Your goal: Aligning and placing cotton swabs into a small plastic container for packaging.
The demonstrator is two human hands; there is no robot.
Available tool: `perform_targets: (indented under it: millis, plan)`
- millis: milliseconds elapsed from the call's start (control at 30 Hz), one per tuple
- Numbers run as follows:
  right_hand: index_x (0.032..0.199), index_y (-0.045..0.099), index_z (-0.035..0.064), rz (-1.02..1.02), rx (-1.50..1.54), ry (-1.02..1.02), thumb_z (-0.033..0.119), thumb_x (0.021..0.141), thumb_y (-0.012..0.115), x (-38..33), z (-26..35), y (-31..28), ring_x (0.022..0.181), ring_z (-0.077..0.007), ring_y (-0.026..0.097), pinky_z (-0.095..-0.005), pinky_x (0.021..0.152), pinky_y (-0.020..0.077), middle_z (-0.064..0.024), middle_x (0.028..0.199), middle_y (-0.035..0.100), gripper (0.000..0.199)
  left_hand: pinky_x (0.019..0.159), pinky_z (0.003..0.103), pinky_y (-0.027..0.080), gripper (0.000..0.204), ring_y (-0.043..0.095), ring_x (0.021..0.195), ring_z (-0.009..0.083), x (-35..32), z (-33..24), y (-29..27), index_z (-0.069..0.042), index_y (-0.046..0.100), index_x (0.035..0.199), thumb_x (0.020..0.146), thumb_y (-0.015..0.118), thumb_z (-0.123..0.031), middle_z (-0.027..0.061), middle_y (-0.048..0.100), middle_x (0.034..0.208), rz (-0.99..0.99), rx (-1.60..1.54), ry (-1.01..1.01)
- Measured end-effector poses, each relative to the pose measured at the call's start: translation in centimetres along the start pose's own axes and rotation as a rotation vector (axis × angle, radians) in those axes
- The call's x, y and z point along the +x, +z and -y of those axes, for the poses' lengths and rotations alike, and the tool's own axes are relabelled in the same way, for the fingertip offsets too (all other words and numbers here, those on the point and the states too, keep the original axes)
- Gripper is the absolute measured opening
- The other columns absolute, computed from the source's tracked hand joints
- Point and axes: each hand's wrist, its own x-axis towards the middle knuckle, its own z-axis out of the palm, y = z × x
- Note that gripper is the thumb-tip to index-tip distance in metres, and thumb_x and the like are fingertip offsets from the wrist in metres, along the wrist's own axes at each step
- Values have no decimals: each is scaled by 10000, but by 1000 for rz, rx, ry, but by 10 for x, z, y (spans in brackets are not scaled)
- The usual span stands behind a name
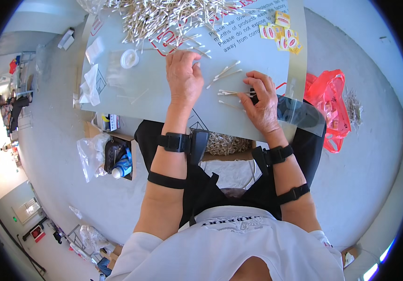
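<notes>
A heap of cotton swabs (164,18) spreads over the far part of the table, with stray ones at its near edge. At that edge, my left hand (183,77) rests with bent fingers, its thumb apart from the forefinger; nothing shows between them. My right hand (262,105) pinches a small bunch of cotton swabs (231,92) between thumb and fingers, their heads pointing left and right. Between the hands lie several loose swabs (227,72) on the tabletop. One more swab (229,106) lies just below the bunch, close to my right thumb.
The table has a clear printed sheet (150,93). On it are a round white lid (129,58), white tissues (90,86) and yellow packets (283,35). A red plastic bag (328,105) hangs off the right side. Below stand a box of swabs (227,144) and an open carton (129,164).
</notes>
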Motion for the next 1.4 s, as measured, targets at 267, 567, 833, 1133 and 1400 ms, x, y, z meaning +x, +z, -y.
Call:
perform_targets:
  millis: [267, 567, 833, 1133, 1400]
  plan:
    - [1126, 628, 31, 8, 131, 182, 61, 767, 715, 10, 1, -2, 1018, -336, 580, -417, 878, 487, -144, 1133, 594, 371, 751, 441, 485, 95, 587, 845, 327, 4, -29, -13, -59, 630, 800, 721, 678, -82, 98, 632, 834, 422, -88, -231]
    - [1020, 698, 98, 131, -94, -47, 66, 765, 731, 49, -21, 6, 961, -301, 599, -415, 848, 502, -96, 1102, 580, 259, 724, 435, 488, 102, 598, 853, 313, -27, -33, -9, -58, 605, 825, 769, 686, -31, 91, 616, 832, 285, 79, -151]
    - [844, 677, 63, 78, 53, -4, 36, 745, 721, 30, -18, 5, 953, -286, 593, -392, 831, 495, -75, 1005, 598, 112, 712, 448, 480, 146, 573, 844, 344, -21, -28, -1, -54, 598, 806, 724, 672, 41, 105, 589, 827, 241, -10, -5]
    - [843, 666, 47, 73, 77, 41, 35, 744, 700, 29, -18, 3, 980, -290, 592, -386, 846, 494, -76, 1024, 605, 105, 845, 411, 445, 274, 546, 966, 287, 12, 0, -3, -87, 659, 947, 710, 740, 24, 51, 591, 961, 77, 179, 86]
    - [838, 640, 46, 65, 89, 39, 34, 736, 702, 29, -16, 7, 977, -293, 595, -388, 845, 497, -70, 1015, 609, 120, 892, 427, 394, 147, 503, 1018, 279, 52, 3, 18, -77, 646, 910, 772, 696, -77, 37, 581, 1011, 236, 353, 283]
